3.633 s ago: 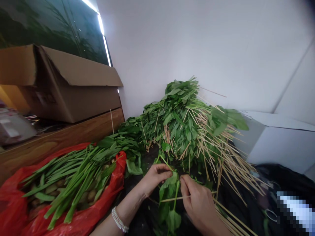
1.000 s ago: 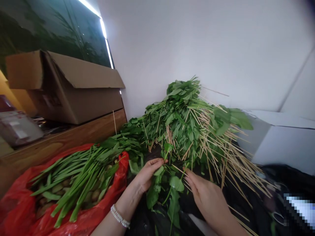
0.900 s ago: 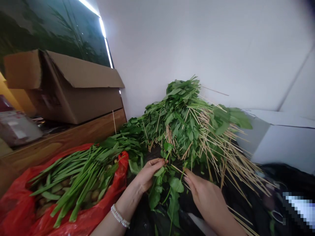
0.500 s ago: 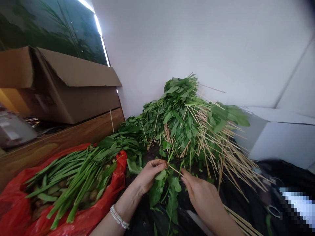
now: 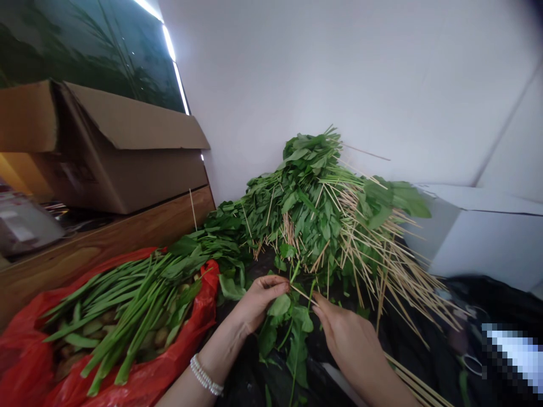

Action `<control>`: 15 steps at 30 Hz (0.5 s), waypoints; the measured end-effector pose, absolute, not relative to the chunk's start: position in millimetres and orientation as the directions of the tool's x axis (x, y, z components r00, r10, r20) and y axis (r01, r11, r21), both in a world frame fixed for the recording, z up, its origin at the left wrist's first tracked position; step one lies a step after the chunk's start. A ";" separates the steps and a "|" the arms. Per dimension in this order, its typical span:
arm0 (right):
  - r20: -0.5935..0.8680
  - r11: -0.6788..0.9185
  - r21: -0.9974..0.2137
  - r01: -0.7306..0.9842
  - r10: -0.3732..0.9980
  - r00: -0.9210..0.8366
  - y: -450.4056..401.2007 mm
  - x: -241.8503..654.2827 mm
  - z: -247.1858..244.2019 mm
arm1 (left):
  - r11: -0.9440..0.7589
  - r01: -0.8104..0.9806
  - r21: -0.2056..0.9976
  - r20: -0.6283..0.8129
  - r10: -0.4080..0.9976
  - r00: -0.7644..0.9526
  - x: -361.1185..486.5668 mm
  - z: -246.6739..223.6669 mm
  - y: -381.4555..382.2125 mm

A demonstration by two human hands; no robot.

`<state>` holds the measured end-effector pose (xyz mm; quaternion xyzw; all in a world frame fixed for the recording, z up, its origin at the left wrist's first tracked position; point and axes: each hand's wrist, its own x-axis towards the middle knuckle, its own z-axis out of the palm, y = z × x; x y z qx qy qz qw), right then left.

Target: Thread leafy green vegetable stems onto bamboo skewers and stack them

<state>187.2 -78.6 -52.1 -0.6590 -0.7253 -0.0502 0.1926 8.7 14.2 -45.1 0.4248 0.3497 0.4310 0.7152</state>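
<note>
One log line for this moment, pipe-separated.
left hand: pinching leafy stem | right hand: holding thin stick, tip at stem | beside left arm: red bag | beyond hands: pile of greens

A thin wooden stick [image 5: 303, 295] in the right hand [image 5: 348, 333], earlier pointing toward nine o'clock and lower down, now slants toward ten o'clock. Its tip, short of the left hand [image 5: 263, 298] a second ago, now reaches that hand's fingertips, beside a green stem [image 5: 296, 271].
</note>
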 end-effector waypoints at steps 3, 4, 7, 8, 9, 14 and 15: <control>0.326 0.120 -0.186 0.975 0.944 -0.055 -79.0 186.5 -50.9 | 0.256 -0.308 0.916 -0.129 0.917 0.377 8.9 -44.8 14.0; 0.320 0.119 -0.190 0.974 0.946 -0.053 -79.0 186.3 -50.7 | 0.246 -0.304 0.920 -0.123 0.920 0.372 8.9 -44.8 14.0; 0.318 0.118 -0.203 0.972 0.947 -0.048 -78.9 186.1 -50.9 | 0.217 -0.293 0.931 -0.102 0.927 0.361 8.9 -44.7 14.1; 0.321 0.119 -0.205 0.972 0.946 -0.048 -78.8 186.0 -51.2 | 0.212 -0.293 0.932 -0.098 0.928 0.360 8.9 -44.5 14.2; 0.324 0.118 -0.205 0.972 0.945 -0.046 -78.7 186.0 -51.5 | 0.212 -0.294 0.932 -0.097 0.928 0.361 8.7 -44.2 14.3; 0.316 0.109 -0.205 0.973 0.948 -0.039 -78.9 185.5 -51.4 | 0.226 -0.298 0.927 -0.112 0.928 0.356 7.6 -43.5 15.2; 0.312 0.108 -0.207 0.972 0.949 -0.040 -79.0 185.3 -51.0 | 0.228 -0.296 0.927 -0.114 0.927 0.358 7.4 -43.8 15.4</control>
